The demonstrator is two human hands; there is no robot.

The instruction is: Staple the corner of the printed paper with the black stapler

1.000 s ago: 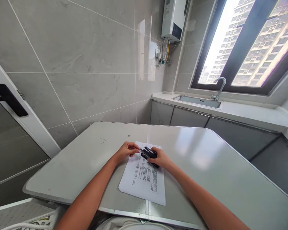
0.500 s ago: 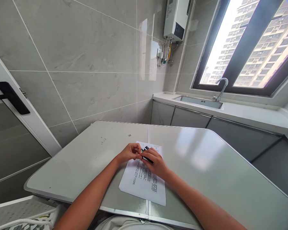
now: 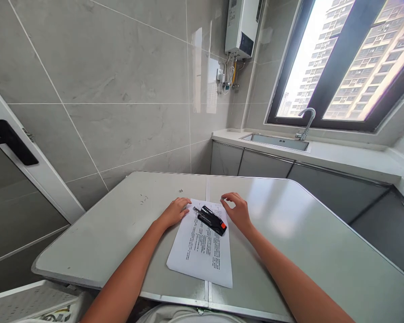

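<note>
A black stapler with a red end lies slantwise on a printed sheet of paper, apart from both hands. Its narrow silver part pokes out at the upper left, beside the black body. My left hand rests at the upper left edge of the paper, fingers stretched out. Beside the upper right corner, my right hand is bent, with the tips of thumb and index finger close together. Whatever may be between those tips is too small to make out.
Tiny staple-like bits and a small grey piece lie on the folding table. A white perforated basket stands at lower left. Beyond the table is a counter with a sink; a door stands left.
The stapler, held in both hands before, now lies on the paper. My left hand has moved left to the paper's edge, and my right hand has moved right and up.
</note>
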